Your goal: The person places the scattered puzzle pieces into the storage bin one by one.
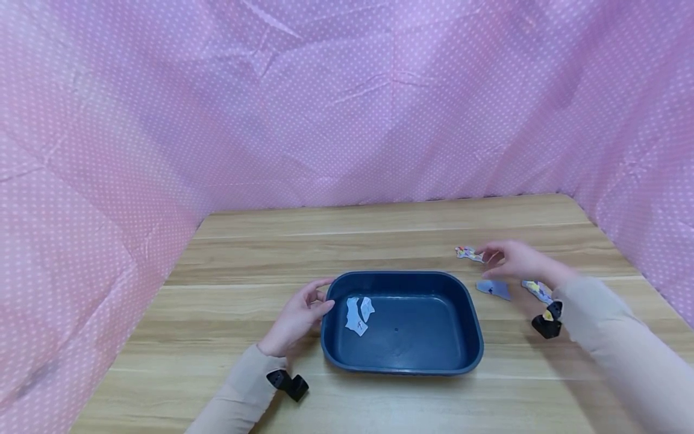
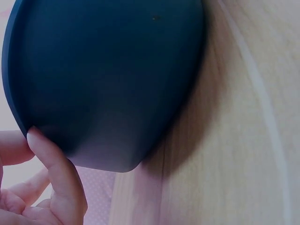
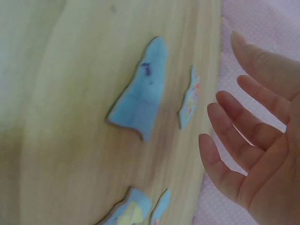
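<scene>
A dark blue plastic basin [image 1: 401,352] stands on the table. My left hand [image 1: 295,316] grips its left rim, pinching the edge between thumb and fingers, as the left wrist view shows closely. Inside, at the left, lie two pale blue irregular puzzle pieces, a larger one [image 1: 354,318] and a smaller one [image 1: 367,308]. My right hand [image 1: 512,262] hovers above the table right of the basin, fingers relaxed and holding nothing. Nearest it are a multicoloured puzzle piece [image 1: 466,253] and a blue piece with a dark mark [image 3: 143,93].
Another patterned puzzle piece [image 1: 535,290] lies under the right wrist. In the right wrist view a narrow piece [image 3: 161,205] sits beside a yellow-and-blue one [image 3: 129,213]. Pink dotted cloth [image 1: 347,120] hangs behind and at both sides of the wooden table [image 1: 244,253].
</scene>
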The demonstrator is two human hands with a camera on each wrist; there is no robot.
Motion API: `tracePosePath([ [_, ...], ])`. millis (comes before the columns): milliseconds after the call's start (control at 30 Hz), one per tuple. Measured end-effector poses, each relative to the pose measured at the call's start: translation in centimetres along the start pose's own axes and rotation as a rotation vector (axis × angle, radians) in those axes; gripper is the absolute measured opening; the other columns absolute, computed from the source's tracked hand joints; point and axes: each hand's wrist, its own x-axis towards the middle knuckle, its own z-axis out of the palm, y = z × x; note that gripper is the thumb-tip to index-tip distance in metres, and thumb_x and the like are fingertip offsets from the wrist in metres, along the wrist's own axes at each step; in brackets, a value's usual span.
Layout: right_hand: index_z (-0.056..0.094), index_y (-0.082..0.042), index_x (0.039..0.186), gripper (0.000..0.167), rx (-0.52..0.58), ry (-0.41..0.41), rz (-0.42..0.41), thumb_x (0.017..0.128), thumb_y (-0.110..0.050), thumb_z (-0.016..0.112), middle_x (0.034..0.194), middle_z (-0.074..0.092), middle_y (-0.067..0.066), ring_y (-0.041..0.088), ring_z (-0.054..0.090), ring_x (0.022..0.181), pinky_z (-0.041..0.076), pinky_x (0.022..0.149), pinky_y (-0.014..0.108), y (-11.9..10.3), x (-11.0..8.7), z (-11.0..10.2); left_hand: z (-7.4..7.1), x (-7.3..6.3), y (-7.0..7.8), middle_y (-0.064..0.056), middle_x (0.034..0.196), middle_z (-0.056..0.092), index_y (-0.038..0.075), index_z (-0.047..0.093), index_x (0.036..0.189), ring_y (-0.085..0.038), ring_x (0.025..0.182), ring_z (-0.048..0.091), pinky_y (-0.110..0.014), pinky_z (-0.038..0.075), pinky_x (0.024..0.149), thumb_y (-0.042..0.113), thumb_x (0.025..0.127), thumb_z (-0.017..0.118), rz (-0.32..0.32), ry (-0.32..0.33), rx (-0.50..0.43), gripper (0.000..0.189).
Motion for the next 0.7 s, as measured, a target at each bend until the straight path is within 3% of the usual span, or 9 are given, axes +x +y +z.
tracePosePath([
  [133,0.058,0.004,0.119,0.056,-0.005,-0.026,0.001,0.074,-0.021,0.080,0.104,0.063,0.016,0.034,0.061,0.099,0.051,0.084,0.047,0.5,-0.3,0.6,0.0,0.0,0.0,-0.010,0.096,0.055,0.015,0.049,0.136,-0.016,0.072,0.057,-0.027,0.050,0.060,0.006,0.093,0.058,-0.002,0.004,0.001,0.045],
  [300,0.061,0.004,0.115,0.059,-0.074,-0.034,-0.030,0.069,-0.025,0.083,0.104,0.067,0.013,0.032,0.061,0.099,0.050,0.085,0.043,1.1,-0.8,1.2,0.0,0.2,-0.1,-0.012,0.097,0.056,0.014,0.049,0.136,-0.017,0.073,0.058,-0.026,0.050,0.061,0.006,0.093,0.058,0.014,-0.003,0.003,0.045],
  [700,0.064,0.001,0.108,0.048,-0.165,-0.035,-0.030,0.068,-0.015,0.083,0.103,0.067,0.013,0.032,0.062,0.097,0.050,0.083,0.046,1.3,-0.8,1.6,-0.1,0.3,-0.2,-0.010,0.096,0.056,0.015,0.050,0.135,-0.017,0.073,0.057,-0.026,0.050,0.061,0.006,0.093,0.058,0.012,0.005,0.014,0.044],
])
